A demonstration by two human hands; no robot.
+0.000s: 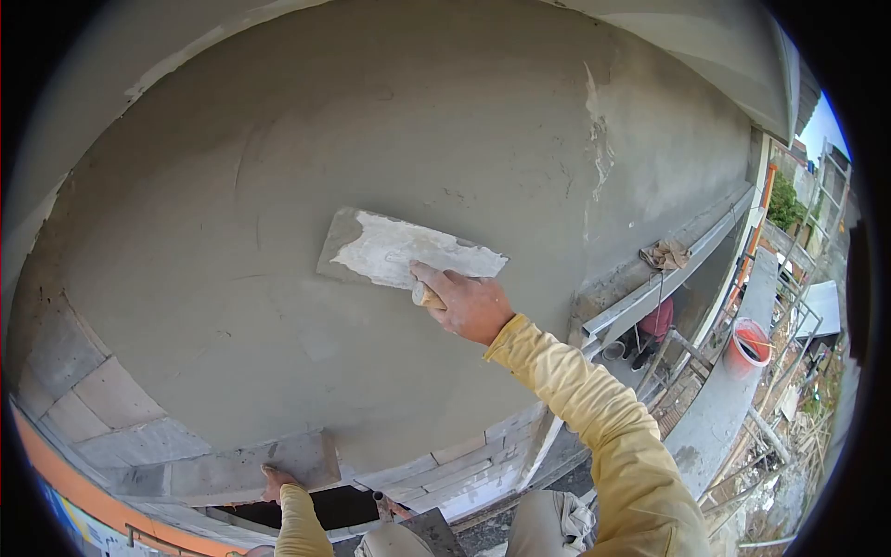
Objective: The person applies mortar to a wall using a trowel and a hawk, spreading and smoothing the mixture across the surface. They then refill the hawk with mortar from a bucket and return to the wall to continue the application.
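Observation:
My right hand [469,302] is closed around the wooden handle of a plastering trowel [394,246]. The trowel's long rectangular blade lies against the grey plastered wall [278,186], tilted slightly down to the right, and is patched with whitish dried mortar. Low on the left, my left hand [278,483] grips the edge of a grey concrete ledge [302,455]; some of its fingers are hidden. Fresh-looking smooth plaster surrounds the trowel, with a rough whitish seam [596,130] to its right.
Bare blocks [116,395] show at lower left, above a dark opening. To the right, a narrow ledge holds a crumpled cloth [665,254]. A red bucket [748,345] stands on a scaffold plank [710,418], with debris below. A person in red [657,320] is lower down.

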